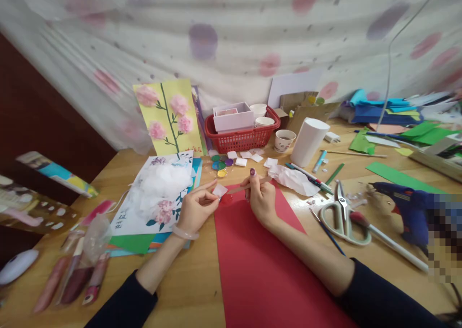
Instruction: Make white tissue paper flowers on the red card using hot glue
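Observation:
Above the left edge of a sheet of red paper (pixel 252 270), my left hand (pixel 198 206) has thumb and fingers pinched on a small whitish square piece (pixel 220 190). My right hand (pixel 261 197) is closed around a flat wooden stick (pixel 238 189), which points left toward the square. Just below the stick's tip is a small red paint pot (pixel 226 199). Whether the stick touches the square or the pot, I cannot tell. More small white squares (pixel 241 162) lie beyond my hands, beside several coloured paint pots (pixel 221 173).
Left lies a flower-printed sheet (pixel 126 207) under white cotton (pixel 162 178). Behind are a red basket (pixel 238 140), a paper cup (pixel 285 140) and a white paper roll (pixel 309 141). Scissors (pixel 342 217), a paintbrush (pixel 327 230) and a blue glue gun (pixel 404 207) are right.

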